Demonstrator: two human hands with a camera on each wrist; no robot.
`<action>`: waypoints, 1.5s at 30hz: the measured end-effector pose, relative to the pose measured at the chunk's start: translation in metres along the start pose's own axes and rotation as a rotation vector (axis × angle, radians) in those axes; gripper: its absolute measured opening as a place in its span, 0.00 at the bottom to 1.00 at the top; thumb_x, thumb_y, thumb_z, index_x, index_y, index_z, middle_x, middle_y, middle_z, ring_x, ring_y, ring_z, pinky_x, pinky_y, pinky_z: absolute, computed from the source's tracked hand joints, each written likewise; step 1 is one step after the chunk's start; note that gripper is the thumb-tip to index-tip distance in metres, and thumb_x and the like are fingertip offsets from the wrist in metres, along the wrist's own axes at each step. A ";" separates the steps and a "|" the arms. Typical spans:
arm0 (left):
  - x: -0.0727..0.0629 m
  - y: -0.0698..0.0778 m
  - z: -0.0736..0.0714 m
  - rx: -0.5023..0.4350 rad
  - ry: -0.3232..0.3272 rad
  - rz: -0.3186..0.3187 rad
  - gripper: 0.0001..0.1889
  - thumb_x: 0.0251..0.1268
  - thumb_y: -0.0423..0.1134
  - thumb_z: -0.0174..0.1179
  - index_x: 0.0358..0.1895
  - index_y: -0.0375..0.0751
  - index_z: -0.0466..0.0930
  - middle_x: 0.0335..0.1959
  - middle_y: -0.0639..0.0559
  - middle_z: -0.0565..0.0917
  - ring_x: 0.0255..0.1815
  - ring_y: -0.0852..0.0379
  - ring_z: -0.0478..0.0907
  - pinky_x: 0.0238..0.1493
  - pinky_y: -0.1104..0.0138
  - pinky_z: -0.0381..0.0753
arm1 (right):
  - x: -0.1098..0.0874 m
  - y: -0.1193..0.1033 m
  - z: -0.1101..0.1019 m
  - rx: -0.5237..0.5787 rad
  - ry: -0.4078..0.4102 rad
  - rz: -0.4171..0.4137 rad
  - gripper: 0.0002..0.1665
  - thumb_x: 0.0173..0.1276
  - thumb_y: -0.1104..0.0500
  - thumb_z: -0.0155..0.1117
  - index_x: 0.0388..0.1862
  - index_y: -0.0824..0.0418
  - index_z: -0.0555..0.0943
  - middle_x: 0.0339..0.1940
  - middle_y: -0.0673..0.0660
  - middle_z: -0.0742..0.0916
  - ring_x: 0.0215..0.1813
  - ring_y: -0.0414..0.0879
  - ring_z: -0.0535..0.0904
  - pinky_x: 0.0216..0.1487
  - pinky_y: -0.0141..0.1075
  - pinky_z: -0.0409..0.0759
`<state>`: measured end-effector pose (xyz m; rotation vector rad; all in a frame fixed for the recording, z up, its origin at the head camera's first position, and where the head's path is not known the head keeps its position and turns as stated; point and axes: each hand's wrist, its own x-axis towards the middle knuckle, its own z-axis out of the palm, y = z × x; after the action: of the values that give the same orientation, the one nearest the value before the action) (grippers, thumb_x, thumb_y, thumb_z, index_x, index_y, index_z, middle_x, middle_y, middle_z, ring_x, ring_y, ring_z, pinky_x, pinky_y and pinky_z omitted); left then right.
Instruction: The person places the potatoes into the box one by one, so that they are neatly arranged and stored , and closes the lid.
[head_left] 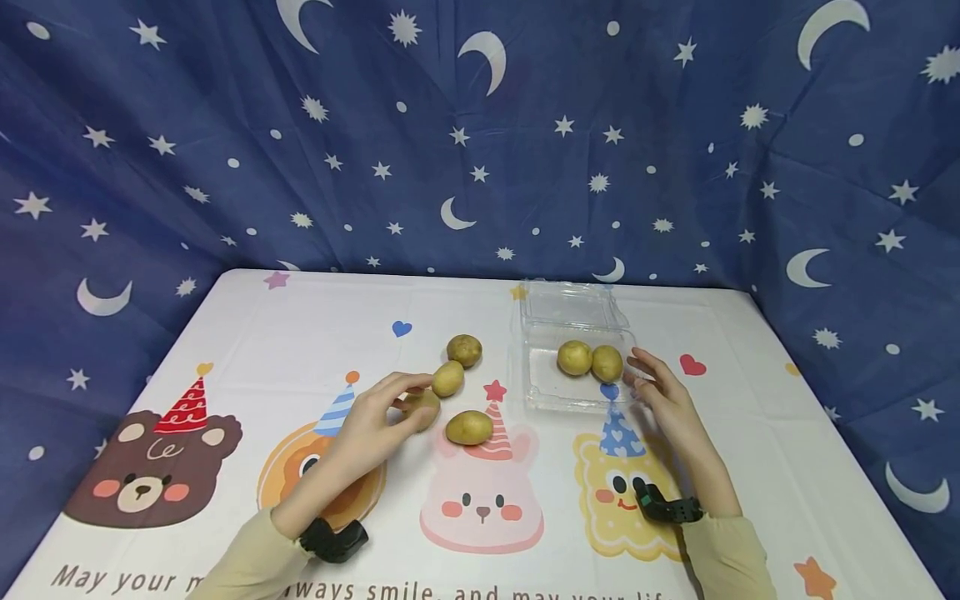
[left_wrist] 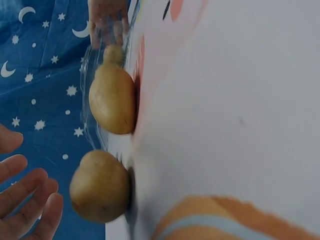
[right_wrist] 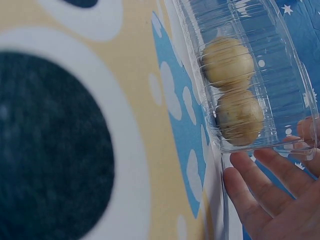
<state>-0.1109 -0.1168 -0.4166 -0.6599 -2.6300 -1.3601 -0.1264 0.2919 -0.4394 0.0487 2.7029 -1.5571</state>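
Note:
My left hand (head_left: 378,421) is over a potato (head_left: 422,410) on the tablecloth, fingers spread. In the left wrist view a gap shows between those fingers (left_wrist: 35,205) and the nearest potato (left_wrist: 100,186). Close to its fingertips lies a second potato (head_left: 447,379), with a darker one (head_left: 464,351) behind and a longer one (head_left: 469,428) to the right. A clear plastic clamshell box (head_left: 543,392) stands with its lid back, holding two potatoes, a left one (head_left: 574,357) and a right one (head_left: 607,364). At the box's right side is my right hand (head_left: 667,400), its extended fingers against the wall.
A white tablecloth (head_left: 787,467) with cartoon prints covers the table. The box's clear lid (head_left: 573,304) lies toward the back edge. Behind the table hangs a blue curtain (head_left: 525,125) with moons and stars. Black straps with cameras sit on both wrists.

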 end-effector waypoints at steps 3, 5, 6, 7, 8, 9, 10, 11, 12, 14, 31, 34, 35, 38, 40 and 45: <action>-0.001 -0.006 -0.001 0.011 0.017 0.016 0.21 0.59 0.32 0.65 0.57 0.40 0.78 0.50 0.45 0.83 0.51 0.51 0.80 0.45 0.62 0.83 | 0.000 -0.001 -0.001 0.002 -0.004 0.003 0.31 0.77 0.58 0.43 0.77 0.55 0.54 0.73 0.64 0.68 0.68 0.60 0.70 0.52 0.18 0.70; 0.000 -0.010 -0.002 0.013 0.021 0.019 0.21 0.59 0.30 0.65 0.58 0.40 0.77 0.51 0.45 0.83 0.51 0.50 0.80 0.45 0.62 0.84 | 0.000 -0.001 -0.001 0.001 -0.005 0.006 0.31 0.77 0.58 0.43 0.77 0.54 0.54 0.73 0.64 0.68 0.69 0.60 0.70 0.52 0.18 0.70; 0.000 -0.011 -0.002 0.012 0.020 0.019 0.22 0.58 0.30 0.65 0.58 0.40 0.77 0.51 0.44 0.82 0.52 0.49 0.80 0.45 0.61 0.84 | 0.000 -0.001 -0.001 -0.001 -0.006 0.007 0.31 0.77 0.58 0.43 0.77 0.54 0.54 0.73 0.64 0.68 0.69 0.60 0.70 0.52 0.18 0.70; 0.000 -0.012 -0.002 0.009 0.020 0.019 0.22 0.58 0.30 0.65 0.58 0.40 0.77 0.51 0.44 0.82 0.52 0.49 0.80 0.45 0.61 0.84 | -0.001 -0.001 -0.002 -0.002 -0.006 0.007 0.31 0.77 0.58 0.43 0.77 0.54 0.54 0.73 0.64 0.68 0.69 0.60 0.70 0.52 0.18 0.70; 0.001 -0.012 -0.003 0.010 0.017 0.015 0.22 0.58 0.30 0.65 0.58 0.40 0.77 0.52 0.44 0.82 0.52 0.49 0.80 0.45 0.60 0.84 | -0.001 -0.001 -0.002 -0.001 -0.007 0.008 0.31 0.77 0.58 0.43 0.77 0.54 0.54 0.73 0.63 0.68 0.69 0.59 0.70 0.52 0.18 0.70; 0.001 -0.013 -0.003 0.010 0.014 0.011 0.22 0.58 0.30 0.65 0.58 0.40 0.77 0.52 0.44 0.82 0.52 0.49 0.80 0.46 0.60 0.84 | -0.001 -0.001 -0.002 0.000 -0.006 0.007 0.31 0.77 0.58 0.43 0.77 0.54 0.54 0.73 0.63 0.68 0.69 0.60 0.70 0.52 0.18 0.70; 0.002 -0.014 -0.003 0.013 0.011 0.006 0.23 0.58 0.31 0.65 0.59 0.41 0.77 0.53 0.44 0.82 0.53 0.49 0.79 0.46 0.60 0.84 | -0.001 -0.001 -0.002 0.002 -0.006 0.008 0.31 0.77 0.58 0.43 0.77 0.54 0.54 0.73 0.63 0.68 0.69 0.60 0.70 0.52 0.18 0.70; 0.002 -0.014 -0.003 0.019 0.008 0.001 0.23 0.59 0.31 0.65 0.59 0.41 0.77 0.53 0.44 0.82 0.53 0.49 0.79 0.47 0.59 0.83 | -0.001 -0.001 -0.003 0.004 -0.005 0.009 0.31 0.77 0.58 0.43 0.77 0.55 0.54 0.73 0.63 0.68 0.69 0.60 0.70 0.52 0.18 0.70; 0.003 -0.014 -0.003 0.025 0.005 -0.003 0.23 0.59 0.32 0.65 0.59 0.42 0.77 0.53 0.44 0.82 0.53 0.49 0.79 0.47 0.59 0.83 | -0.001 -0.001 -0.003 0.005 -0.005 0.007 0.31 0.77 0.58 0.43 0.77 0.55 0.54 0.73 0.64 0.68 0.69 0.60 0.70 0.52 0.18 0.71; 0.003 -0.015 -0.003 0.044 -0.003 -0.013 0.23 0.59 0.33 0.65 0.59 0.41 0.76 0.53 0.44 0.82 0.54 0.49 0.79 0.48 0.58 0.83 | -0.002 -0.002 -0.003 0.005 -0.005 0.009 0.31 0.77 0.58 0.42 0.77 0.55 0.54 0.73 0.64 0.68 0.69 0.60 0.70 0.52 0.18 0.72; 0.002 -0.027 0.000 0.026 -0.084 -0.107 0.28 0.56 0.34 0.68 0.62 0.42 0.74 0.57 0.42 0.78 0.57 0.45 0.78 0.55 0.55 0.80 | 0.001 0.005 -0.003 0.000 0.004 -0.049 0.31 0.76 0.59 0.44 0.76 0.58 0.57 0.71 0.67 0.69 0.56 0.26 0.74 0.49 0.15 0.71; 0.002 -0.029 0.001 0.048 -0.096 -0.117 0.28 0.55 0.35 0.68 0.62 0.42 0.74 0.57 0.43 0.78 0.56 0.47 0.79 0.55 0.54 0.79 | 0.001 0.004 -0.003 -0.007 0.003 -0.036 0.31 0.76 0.58 0.44 0.76 0.56 0.57 0.72 0.65 0.69 0.61 0.38 0.76 0.50 0.16 0.70; 0.002 -0.029 0.001 0.055 -0.100 -0.121 0.28 0.55 0.35 0.68 0.62 0.43 0.74 0.57 0.44 0.79 0.55 0.47 0.78 0.55 0.54 0.79 | 0.001 0.004 -0.003 -0.008 0.002 -0.032 0.31 0.76 0.58 0.44 0.76 0.56 0.57 0.72 0.65 0.69 0.63 0.43 0.76 0.50 0.16 0.70; 0.002 -0.029 0.002 0.078 -0.119 -0.135 0.29 0.55 0.37 0.69 0.62 0.43 0.74 0.58 0.45 0.79 0.53 0.50 0.78 0.53 0.56 0.78 | 0.000 0.003 -0.002 -0.006 -0.001 -0.024 0.31 0.76 0.58 0.43 0.76 0.55 0.56 0.72 0.65 0.69 0.66 0.56 0.73 0.50 0.16 0.70; 0.001 -0.029 0.002 0.093 -0.130 -0.142 0.29 0.55 0.38 0.69 0.62 0.43 0.74 0.57 0.45 0.79 0.50 0.52 0.77 0.51 0.58 0.77 | 0.000 0.003 -0.002 -0.001 -0.003 -0.022 0.31 0.76 0.58 0.43 0.76 0.55 0.56 0.72 0.64 0.69 0.67 0.60 0.71 0.50 0.16 0.70; 0.001 -0.030 0.003 0.091 -0.145 -0.149 0.29 0.54 0.37 0.69 0.62 0.43 0.74 0.55 0.46 0.79 0.42 0.57 0.75 0.44 0.66 0.76 | 0.001 0.003 -0.002 0.004 -0.005 -0.022 0.31 0.76 0.59 0.43 0.76 0.54 0.56 0.72 0.64 0.69 0.66 0.54 0.74 0.50 0.16 0.70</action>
<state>-0.1240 -0.1295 -0.4402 -0.5815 -2.8886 -1.2642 -0.1270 0.2953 -0.4414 0.0155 2.7053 -1.5666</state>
